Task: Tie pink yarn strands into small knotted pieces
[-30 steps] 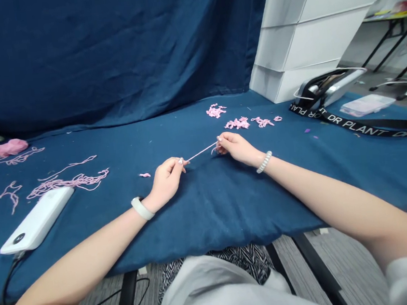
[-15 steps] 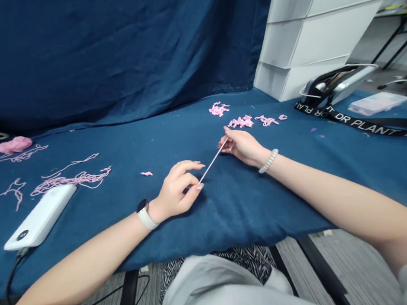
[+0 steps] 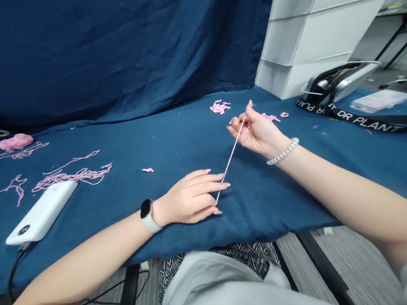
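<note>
Yarn taut; left hand near, right hand farther, both pinching it. Likely light, soft, limp when slack; best held near its ends.

Left of my left hand: a white power bank, black cable attached. Beyond my right hand, rightward: stacked white boxes; nearer, a lettered black strap.

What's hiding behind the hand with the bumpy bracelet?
Pink yarn bits peek out past the right hand, on the blue cloth. Whatever lies straight behind it is covered.
</note>
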Available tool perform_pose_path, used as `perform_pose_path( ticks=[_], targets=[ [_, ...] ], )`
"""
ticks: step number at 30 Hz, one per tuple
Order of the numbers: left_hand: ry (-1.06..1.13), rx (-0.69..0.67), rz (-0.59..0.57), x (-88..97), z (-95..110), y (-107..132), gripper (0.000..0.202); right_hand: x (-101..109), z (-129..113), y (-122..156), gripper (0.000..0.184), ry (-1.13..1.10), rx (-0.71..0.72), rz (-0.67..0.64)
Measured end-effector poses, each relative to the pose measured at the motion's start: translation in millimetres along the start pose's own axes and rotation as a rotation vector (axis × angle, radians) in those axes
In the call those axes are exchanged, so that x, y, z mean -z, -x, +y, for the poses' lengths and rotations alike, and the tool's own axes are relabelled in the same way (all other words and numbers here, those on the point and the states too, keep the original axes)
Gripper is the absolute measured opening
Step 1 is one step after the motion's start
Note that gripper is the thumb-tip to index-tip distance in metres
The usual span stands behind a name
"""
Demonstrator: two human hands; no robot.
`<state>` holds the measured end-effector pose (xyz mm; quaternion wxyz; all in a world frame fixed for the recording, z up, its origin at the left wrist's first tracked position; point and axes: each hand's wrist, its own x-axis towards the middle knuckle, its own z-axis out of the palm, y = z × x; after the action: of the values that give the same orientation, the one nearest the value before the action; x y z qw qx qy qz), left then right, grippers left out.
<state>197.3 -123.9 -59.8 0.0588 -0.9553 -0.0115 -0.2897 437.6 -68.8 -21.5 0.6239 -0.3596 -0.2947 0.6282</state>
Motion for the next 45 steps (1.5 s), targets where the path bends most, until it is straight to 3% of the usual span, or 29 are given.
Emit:
perform_pose_path(
  ticks=[3,7,13,19,23,26,28,30,37,39,41,45],
  targets=[
    [0.039,0.036,0.035,0.8,2.2,-1.1,0.009,5.6,-5.2,-6.8,0.048,0.195,0.044,0.021],
    [0.178,0.182,0.176,0.4,4.7,0.0,0.009,21.2,-6.3,-20.9,0.050,0.370,0.126,0.032],
    [0.308,0.391,0.355,0.6,6.5,3.8,0.026,39.6,-3.6,-31.5,0.041,0.228,0.039,0.147],
    [0.369,0.460,0.372,0.8,5.4,3.7,0.022,27.7,4.4,-20.1,0.017,0.291,-0.021,0.093],
    [0.278,0.522,0.350,-3.1,-3.1,6.5,0.022,13.0,15.2,-6.6,0.008,0.394,0.021,0.065],
    [0.170,0.539,0.277,-3.2,-9.2,5.2,0.022,6.7,22.3,1.9,0.007,0.503,0.053,-0.009],
    [0.043,0.565,0.120,2.9,-15.7,3.9,0.021,4.7,24.8,6.1,0.009,0.593,0.069,-0.042],
    [-0.091,0.641,-0.115,15.6,-27.9,6.9,0.020,3.3,26.0,8.9,0.014,0.674,0.087,-0.051],
    [-0.153,1.191,-0.648,69.5,-102.2,67.4,0.033,6.4,34.3,4.7,0.017,0.805,0.153,-0.043],
    [-0.115,1.254,-0.701,73.8,-114.4,80.2,0.024,9.9,38.1,1.6,0.017,0.826,0.161,-0.055],
    [-0.072,1.233,-0.675,73.6,-117.8,83.5,0.020,12.9,41.4,-0.3,0.018,0.853,0.157,-0.060],
    [0.130,1.192,-0.412,64.9,-110.2,66.9,0.026,16.0,48.6,-2.0,0.022,0.938,0.126,-0.070]
  ],
)
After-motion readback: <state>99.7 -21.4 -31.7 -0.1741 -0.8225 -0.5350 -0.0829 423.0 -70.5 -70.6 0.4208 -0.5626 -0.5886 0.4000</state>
